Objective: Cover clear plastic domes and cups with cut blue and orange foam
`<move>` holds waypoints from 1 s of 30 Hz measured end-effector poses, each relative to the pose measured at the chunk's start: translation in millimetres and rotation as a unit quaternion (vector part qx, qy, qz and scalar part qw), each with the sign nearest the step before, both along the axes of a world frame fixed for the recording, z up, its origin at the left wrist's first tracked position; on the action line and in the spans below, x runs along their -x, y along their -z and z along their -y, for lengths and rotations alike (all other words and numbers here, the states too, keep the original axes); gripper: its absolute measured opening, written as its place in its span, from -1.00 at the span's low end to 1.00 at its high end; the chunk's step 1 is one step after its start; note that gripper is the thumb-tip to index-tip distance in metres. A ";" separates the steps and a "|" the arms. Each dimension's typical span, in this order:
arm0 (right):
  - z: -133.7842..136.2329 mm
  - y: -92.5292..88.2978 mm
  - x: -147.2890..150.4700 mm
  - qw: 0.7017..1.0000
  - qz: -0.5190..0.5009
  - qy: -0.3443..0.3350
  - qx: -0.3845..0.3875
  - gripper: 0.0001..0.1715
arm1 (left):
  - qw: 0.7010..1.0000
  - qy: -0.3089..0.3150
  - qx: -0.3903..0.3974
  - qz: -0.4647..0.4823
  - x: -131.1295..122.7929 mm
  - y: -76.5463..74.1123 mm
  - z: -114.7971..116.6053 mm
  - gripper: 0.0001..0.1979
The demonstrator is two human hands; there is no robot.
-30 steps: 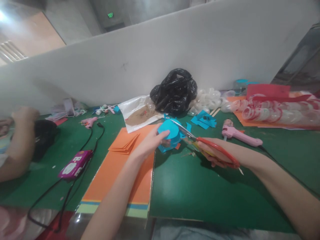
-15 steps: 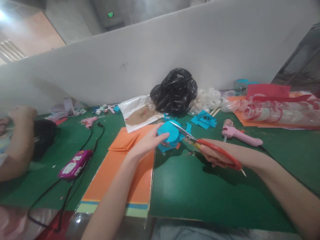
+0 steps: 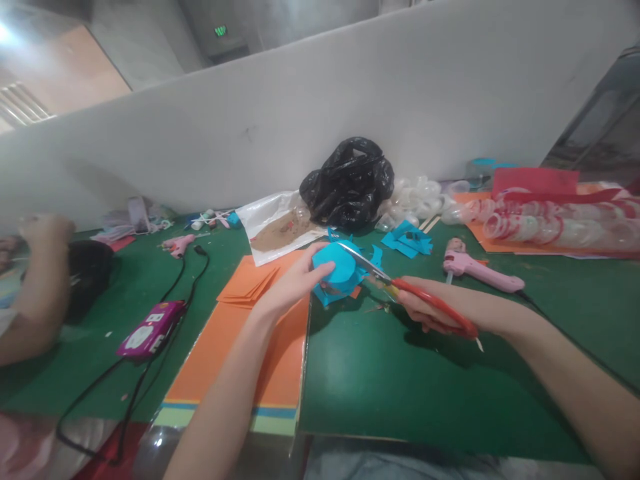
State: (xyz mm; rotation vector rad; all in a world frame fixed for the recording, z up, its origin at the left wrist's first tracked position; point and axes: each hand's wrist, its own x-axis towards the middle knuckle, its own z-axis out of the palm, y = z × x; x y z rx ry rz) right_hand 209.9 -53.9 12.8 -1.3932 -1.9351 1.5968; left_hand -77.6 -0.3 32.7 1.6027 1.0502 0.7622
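Note:
My left hand (image 3: 295,283) pinches a piece of blue paper (image 3: 336,270) and holds it just above the green table (image 3: 400,373). My right hand (image 3: 430,310) grips red-handled scissors (image 3: 400,287), whose blades reach into the right edge of the blue paper. More blue paper scraps (image 3: 409,239) lie behind the scissors.
Orange sheets (image 3: 240,333) lie under my left arm. A pink glue gun (image 3: 475,267) rests at the right, another (image 3: 177,243) at the left. A black bag (image 3: 350,183), a purple power strip (image 3: 150,330) with black cables, and plastic cups (image 3: 550,227) lie around. Another person's arm (image 3: 35,293) is far left.
The blue paper has turned slightly in my left hand and the scissors have shifted a little along its edge. Both hands stay in nearly the same place.

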 end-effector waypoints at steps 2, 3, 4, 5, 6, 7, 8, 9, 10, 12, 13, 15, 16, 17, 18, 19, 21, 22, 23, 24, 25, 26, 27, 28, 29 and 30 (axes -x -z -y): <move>2.5 -4.4 -1.4 1.000 0.012 -0.018 -0.009 -0.27 | 0.999 0.017 -0.009 -0.027 -0.9 -3.5 2.9 -0.46; 3.4 -6.5 -1.9 1.000 0.013 -0.023 -0.006 -0.27 | 0.999 0.021 -0.009 -0.037 -1.3 -5.2 4.2 -0.45; 4.1 -8.2 -2.2 1.000 0.012 -0.026 -0.003 -0.26 | 0.999 0.023 -0.009 -0.045 -1.7 -6.7 5.3 -0.44; 4.3 -9.2 -2.4 1.000 0.010 -0.029 -0.001 -0.28 | 0.998 0.022 -0.009 -0.052 -1.9 -8.0 6.1 -0.44; 4.2 -9.4 -2.5 1.000 0.005 -0.029 0.000 -0.30 | 0.998 0.019 -0.012 -0.058 -1.9 -9.0 6.7 -0.44; 3.8 -8.9 -2.4 1.000 0.001 -0.025 0.001 -0.33 | 0.998 0.017 -0.015 -0.064 -1.7 -9.7 6.8 -0.44; 3.1 -7.7 -2.1 1.000 -0.005 -0.019 0.007 -0.35 | 0.997 0.014 -0.017 -0.070 -1.3 -10.1 6.7 -0.45; 2.2 -6.3 -1.8 1.000 -0.012 -0.011 0.018 -0.36 | 0.997 0.013 -0.018 -0.073 -0.7 -10.2 6.3 -0.45; 1.2 -4.7 -1.4 0.999 -0.018 -0.002 0.028 -0.36 | 0.997 0.014 -0.018 -0.073 0.0 -9.9 5.7 -0.45; -0.4 -2.1 -0.7 0.999 -0.028 0.012 0.037 -0.38 | 0.998 0.017 -0.017 -0.066 1.8 -8.4 4.0 -0.44; -1.0 -1.3 -0.4 0.999 -0.031 0.016 0.036 -0.39 | 0.998 0.016 -0.016 -0.061 2.6 -7.4 3.1 -0.44; -1.8 -0.6 0.2 0.999 -0.036 0.021 0.030 -0.41 | 0.999 0.010 -0.014 -0.052 3.7 -5.3 1.6 -0.44; -2.2 -0.2 0.4 0.999 -0.036 0.024 0.029 -0.41 | 0.999 0.003 -0.014 -0.050 3.8 -4.6 1.0 -0.45; -2.6 0.1 0.6 0.998 -0.037 0.026 0.031 -0.41 | 0.999 -0.005 -0.016 -0.051 3.5 -4.2 0.7 -0.46; -3.0 0.6 0.7 0.998 -0.036 0.028 0.033 -0.40 | 0.998 -0.013 -0.019 -0.055 2.9 -4.0 0.7 -0.47; -3.4 1.0 0.6 0.998 -0.035 0.029 0.037 -0.39 | 0.998 -0.021 -0.024 -0.061 2.1 -4.1 0.8 -0.48; -3.8 1.0 0.4 0.998 -0.030 0.028 0.045 -0.37 | 0.996 -0.033 -0.031 -0.075 0.3 -4.9 1.4 -0.52; -3.4 0.2 0.2 0.998 -0.028 0.024 0.047 -0.37 | 0.996 -0.036 -0.033 -0.079 -0.4 -5.4 1.9 -0.54; -2.5 -1.4 -0.1 0.999 -0.025 0.017 0.043 -0.37 | 0.995 -0.034 -0.035 -0.082 -0.9 -6.0 2.5 -0.54; -1.2 -3.6 -0.4 0.999 -0.022 0.006 0.034 -0.38 | 0.995 -0.032 -0.037 -0.083 -1.0 -6.6 3.0 -0.55; 0.6 -6.3 -0.8 1.000 -0.019 -0.005 0.023 -0.38 | 0.995 -0.027 -0.039 -0.085 -0.9 -7.1 3.6 -0.54; 2.5 -9.2 -1.2 1.000 -0.018 -0.017 0.013 -0.37 | 0.995 -0.023 -0.040 -0.087 -0.6 -7.6 4.2 -0.53; 4.4 -12.0 -1.8 0.999 -0.020 -0.023 0.008 -0.38 | 0.995 -0.017 -0.038 -0.090 -0.2 -7.9 4.7 -0.52; 6.0 -14.3 -2.5 0.999 -0.025 -0.024 0.010 -0.38 | 0.995 -0.010 -0.033 -0.091 0.3 -8.1 5.1 -0.51; 7.1 -15.8 -3.3 0.999 -0.031 -0.022 0.017 -0.40 | 0.995 -0.001 -0.026 -0.091 0.7 -8.1 5.3 -0.50; 7.6 -16.6 -4.1 0.999 -0.039 -0.018 0.027 -0.42 | 0.996 0.008 -0.020 -0.091 1.1 -7.9 5.4 -0.50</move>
